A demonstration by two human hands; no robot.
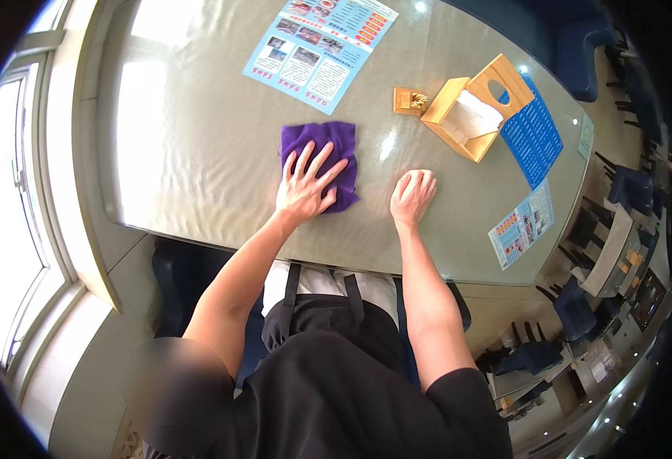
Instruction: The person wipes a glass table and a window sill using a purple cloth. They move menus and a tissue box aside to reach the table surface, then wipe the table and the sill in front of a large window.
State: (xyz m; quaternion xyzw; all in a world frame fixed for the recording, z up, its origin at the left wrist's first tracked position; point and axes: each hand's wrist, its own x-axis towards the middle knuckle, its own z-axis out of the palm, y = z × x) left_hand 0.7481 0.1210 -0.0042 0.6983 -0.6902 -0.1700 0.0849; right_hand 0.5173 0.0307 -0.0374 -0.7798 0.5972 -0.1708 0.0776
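My left hand [307, 186] lies flat with its fingers spread on a purple cloth [344, 137]. The cloth is spread with some wrinkles on the glossy tabletop [209, 172]. To the right, my right hand [414, 195] rests on the table as a loose fist, apart from the cloth. Nothing shows in its curled fingers, though the palm side is hidden. Beyond that hand stand a small wooden toothpick holder [406, 101] and a wooden tissue box [447, 109], its lid swung up and white tissues inside.
A light blue printed menu sheet [313, 57] lies beyond the cloth. On the right are a dark blue printed sheet [534, 135], partly under the box lid, and another menu sheet [524, 225]. A window [11, 189] borders the left; chairs [577, 310] and a bench [577, 51] stand beyond the table.
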